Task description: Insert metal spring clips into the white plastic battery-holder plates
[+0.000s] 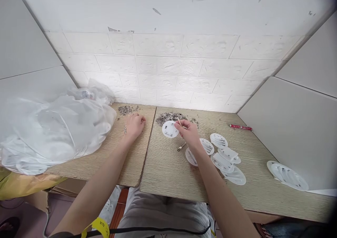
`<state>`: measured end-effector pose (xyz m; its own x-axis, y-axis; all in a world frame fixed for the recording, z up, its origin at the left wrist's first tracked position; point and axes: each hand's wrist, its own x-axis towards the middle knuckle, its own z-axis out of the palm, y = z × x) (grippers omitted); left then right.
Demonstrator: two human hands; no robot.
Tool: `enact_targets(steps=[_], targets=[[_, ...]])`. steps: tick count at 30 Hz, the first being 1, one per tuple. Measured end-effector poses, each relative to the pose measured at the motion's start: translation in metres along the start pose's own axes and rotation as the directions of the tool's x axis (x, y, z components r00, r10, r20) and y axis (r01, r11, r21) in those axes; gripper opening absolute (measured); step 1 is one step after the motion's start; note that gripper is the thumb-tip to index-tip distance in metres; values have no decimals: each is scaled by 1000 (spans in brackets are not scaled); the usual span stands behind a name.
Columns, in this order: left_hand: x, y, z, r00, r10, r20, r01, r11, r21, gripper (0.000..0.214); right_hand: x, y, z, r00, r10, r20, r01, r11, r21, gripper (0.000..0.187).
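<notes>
My right hand point(187, 130) pinches a white round plastic disc point(169, 130) by its right edge, tilted above the table; small dark fittings show on its face. A thin pale stick point(180, 122) shows at the same fingertips. Just behind the disc spreads a pile of small metal pieces point(171, 117). My left hand point(135, 124) rests low on the left tabletop with curled fingers, beside a smaller heap of metal pieces point(126, 110); whatever its fingertips hold is hidden. Under my right forearm lie several similar white discs point(235, 176).
A large translucent plastic bag point(76, 125) covers the left tabletop. At the right lie a red pen-like object point(240, 127) and more stacked discs point(289, 176). A small metal tool point(181, 146) lies mid-table. A seam divides the tables; a white brick-patterned wall point(168, 69) stands behind.
</notes>
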<state>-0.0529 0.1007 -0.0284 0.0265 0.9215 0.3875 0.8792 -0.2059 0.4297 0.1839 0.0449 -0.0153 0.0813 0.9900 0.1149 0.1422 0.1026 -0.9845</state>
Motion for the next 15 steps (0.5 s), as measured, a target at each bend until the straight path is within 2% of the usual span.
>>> enact_targets(steps=[3, 5, 7, 10, 15], targets=[[-1, 11, -1, 999, 29, 25, -20, 959, -281, 14, 0, 0, 0, 998, 57, 26, -59, 997, 55, 36], [-2, 19, -1, 992, 32, 119, 34, 857, -515, 20, 0, 0, 1, 997, 71, 41, -73, 995, 70, 36], [-4, 26, -2, 975, 54, 214, 109, 729, -676, 29, -1, 0, 1, 997, 61, 47, -64, 996, 65, 35], [-7, 30, -2, 953, 84, 291, 183, 606, -775, 38, -1, 2, 2, 998, 36, 48, -37, 999, 39, 35], [-9, 31, 0, 939, 76, 336, 257, 495, -830, 40, 0, 7, 3, 998, 23, 67, -23, 1000, 10, 38]])
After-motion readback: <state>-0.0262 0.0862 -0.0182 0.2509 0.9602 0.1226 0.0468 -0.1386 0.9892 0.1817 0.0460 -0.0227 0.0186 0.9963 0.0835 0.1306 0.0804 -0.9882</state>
